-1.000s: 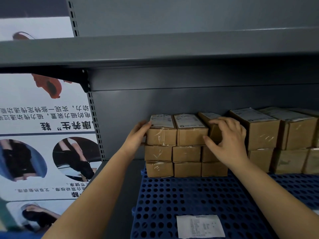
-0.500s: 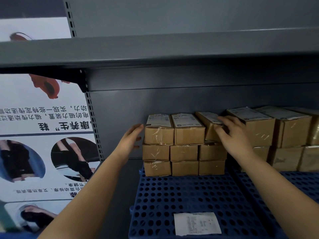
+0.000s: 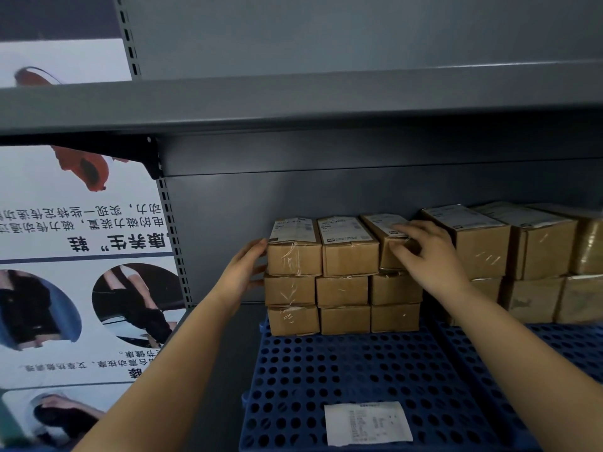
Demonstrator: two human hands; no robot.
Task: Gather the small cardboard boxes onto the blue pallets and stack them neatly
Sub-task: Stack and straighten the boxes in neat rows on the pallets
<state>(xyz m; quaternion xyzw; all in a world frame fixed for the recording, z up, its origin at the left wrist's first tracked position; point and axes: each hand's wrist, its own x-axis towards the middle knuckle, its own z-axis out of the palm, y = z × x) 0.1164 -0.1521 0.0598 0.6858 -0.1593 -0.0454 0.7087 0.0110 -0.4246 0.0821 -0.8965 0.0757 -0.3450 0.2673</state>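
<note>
At frame centre, on the blue pallet point(image 3: 359, 370), your right hand point(image 3: 427, 252) curls over the tilted top-right box point(image 3: 385, 230); your flat, straight-fingered left hand point(image 3: 243, 272) presses the stack's left side.

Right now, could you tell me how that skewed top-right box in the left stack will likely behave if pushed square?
The skewed box is taped cardboard with crisp edges, so probably stiff. The right hand handles it alone, suggesting it is light. Flat-bottomed on the boxes below, it should slide, not roll.

Left hand point(image 3: 243, 272) flat, fingers straight; right hand point(image 3: 427, 252) seemingly curled, both forearms extended forward.
</note>
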